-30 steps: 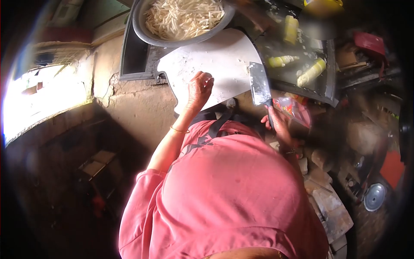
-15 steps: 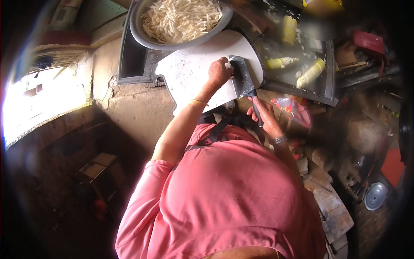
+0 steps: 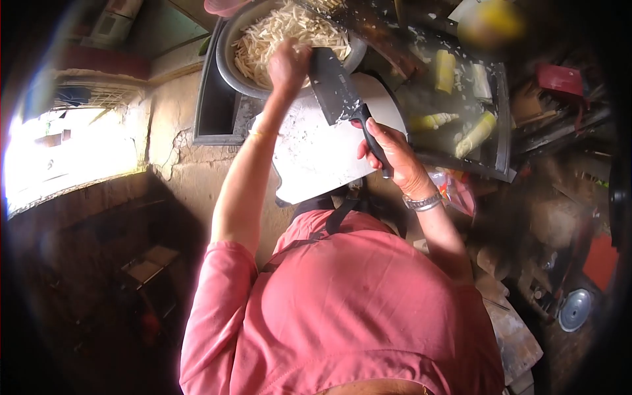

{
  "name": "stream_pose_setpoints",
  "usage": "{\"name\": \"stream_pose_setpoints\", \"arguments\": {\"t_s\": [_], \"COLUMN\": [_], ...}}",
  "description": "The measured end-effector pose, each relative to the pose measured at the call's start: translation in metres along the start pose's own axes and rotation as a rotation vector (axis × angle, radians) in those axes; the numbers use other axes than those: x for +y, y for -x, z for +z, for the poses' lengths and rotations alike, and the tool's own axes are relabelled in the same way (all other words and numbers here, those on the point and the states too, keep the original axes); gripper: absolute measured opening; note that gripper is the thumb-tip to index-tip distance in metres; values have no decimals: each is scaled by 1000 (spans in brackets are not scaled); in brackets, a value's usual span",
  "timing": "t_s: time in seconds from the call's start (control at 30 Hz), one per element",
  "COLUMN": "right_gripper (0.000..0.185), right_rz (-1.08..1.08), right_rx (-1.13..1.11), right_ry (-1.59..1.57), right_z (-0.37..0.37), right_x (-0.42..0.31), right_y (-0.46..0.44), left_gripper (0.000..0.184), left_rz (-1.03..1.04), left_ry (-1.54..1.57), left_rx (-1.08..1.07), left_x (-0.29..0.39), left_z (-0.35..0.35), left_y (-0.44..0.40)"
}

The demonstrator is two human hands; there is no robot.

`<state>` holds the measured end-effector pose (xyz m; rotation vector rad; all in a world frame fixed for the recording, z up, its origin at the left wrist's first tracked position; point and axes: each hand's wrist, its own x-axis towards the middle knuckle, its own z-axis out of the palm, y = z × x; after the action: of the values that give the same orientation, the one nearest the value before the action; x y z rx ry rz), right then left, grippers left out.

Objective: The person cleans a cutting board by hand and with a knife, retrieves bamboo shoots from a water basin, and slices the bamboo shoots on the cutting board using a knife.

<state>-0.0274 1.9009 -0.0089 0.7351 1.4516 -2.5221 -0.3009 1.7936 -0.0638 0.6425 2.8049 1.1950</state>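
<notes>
My right hand (image 3: 397,157) is closed around the black handle of a cleaver (image 3: 334,87). Its broad dark blade has pale bits stuck to it and tilts up over a white cutting board (image 3: 316,172). My left hand (image 3: 288,68) is at the blade's far end, above a large metal basin (image 3: 228,66). Motion blurs its fingers, so what they hold, if anything, cannot be made out. Pale cut strips (image 3: 260,46), which look like bamboo shoot, heap up in the basin.
Right of the board, a dark-framed surface (image 3: 503,118) holds several yellowish-white shoot pieces (image 3: 475,134) and scattered scraps. A pink basin (image 3: 224,6) edges in at the top left. A red-and-clear plastic bag (image 3: 454,191) hangs below the frame. A round metal lid (image 3: 575,310) lies at lower right.
Both hands have moved up and away from the board, my left hand reaching the basin. The cleaver has lifted off the board and now tilts toward the basin.
</notes>
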Motion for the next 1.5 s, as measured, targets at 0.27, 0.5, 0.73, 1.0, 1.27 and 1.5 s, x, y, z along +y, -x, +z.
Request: {"name": "stream_pose_setpoints", "arguments": {"t_s": [0.27, 0.5, 0.73, 1.0, 1.27, 1.5], "right_gripper": [50, 52, 51, 46, 49, 49], "right_rz": [6, 176, 130, 30, 133, 174], "right_rx": [183, 434, 437, 469, 432, 443], "right_ry": [119, -50, -82, -37, -36, 47], "right_z": [-28, -67, -77, -61, -80, -86], "right_x": [40, 109, 118, 87, 113, 118], "right_y": [56, 126, 132, 133, 143, 150], "left_gripper": [36, 14, 26, 45, 53, 66], "left_rz": [4, 117, -154, -737, -1019, -1021], "left_ry": [-495, -123, -107, 149, 674, 273], "left_rx": [130, 249, 250, 150, 115, 260], "left_x": [-40, -99, -122, -184, -191, -172], "left_z": [-43, -39, -39, -15, 13, 8], "left_y": [-25, 109, 222, 218, 213, 244]}}
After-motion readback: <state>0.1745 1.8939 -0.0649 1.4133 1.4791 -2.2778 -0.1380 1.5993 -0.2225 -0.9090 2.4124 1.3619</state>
